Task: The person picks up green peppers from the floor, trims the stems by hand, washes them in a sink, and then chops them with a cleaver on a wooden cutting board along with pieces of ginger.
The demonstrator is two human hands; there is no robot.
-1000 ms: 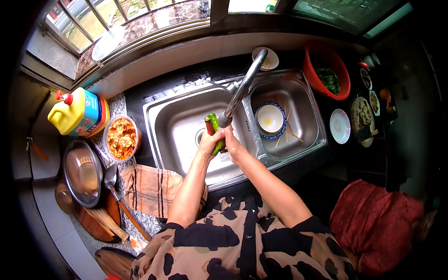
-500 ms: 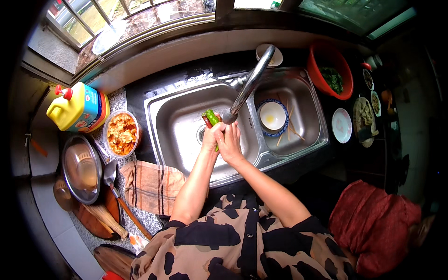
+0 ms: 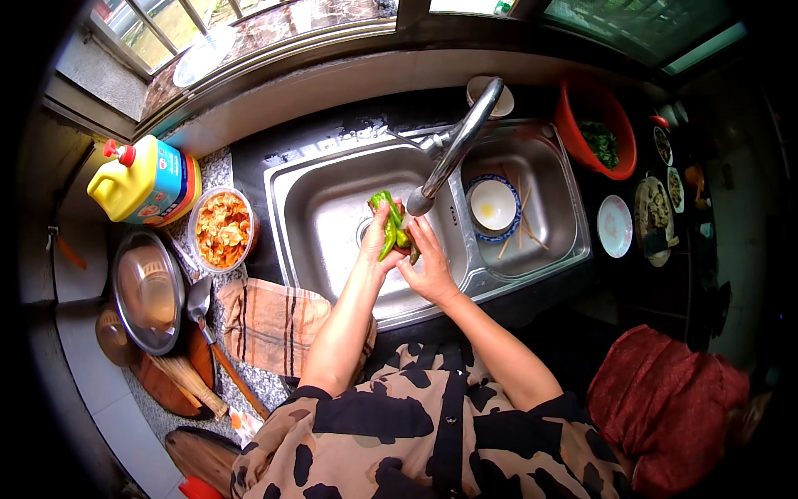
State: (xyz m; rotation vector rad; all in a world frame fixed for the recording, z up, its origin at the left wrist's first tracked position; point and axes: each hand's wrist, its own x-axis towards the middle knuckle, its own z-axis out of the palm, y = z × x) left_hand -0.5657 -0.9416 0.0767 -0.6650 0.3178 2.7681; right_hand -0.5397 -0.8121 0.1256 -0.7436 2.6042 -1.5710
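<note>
Several green chili peppers, one of them darker and brownish, lie in my left hand, whose fingers and thumb curl around them. My right hand is close against their right side, its fingers stretched out and apart; whether its fingertips touch the peppers is hard to see. Both hands are over the left basin of the steel sink. Just above them ends the spout of the chrome faucet. The drain is partly covered by my left hand.
The right basin holds a white bowl in a blue-rimmed dish, with chopsticks. At right are a red basin of greens and a white plate. Left stand a yellow jug, a tub of orange pieces and a cloth.
My hands, pressed together around the peppers before, have parted. The right hand has opened out to the right, and more of the peppers shows in my left hand. The view has shifted slightly.
</note>
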